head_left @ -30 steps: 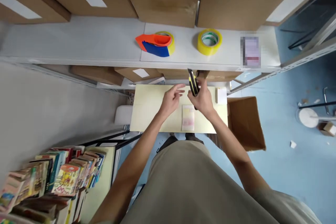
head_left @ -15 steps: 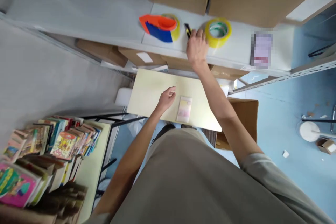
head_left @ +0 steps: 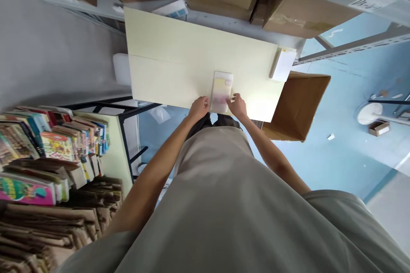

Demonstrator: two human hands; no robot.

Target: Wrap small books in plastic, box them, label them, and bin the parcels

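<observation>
Pale yellow table [head_left: 166, 59], small pastel booklet [head_left: 221, 86] flat near its front edge, white pad [head_left: 284, 64] at right corner

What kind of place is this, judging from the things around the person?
Probably a storeroom or packing area for books: cardboard boxes on metal shelving, stacked books at the left, and a pale worktable.
</observation>
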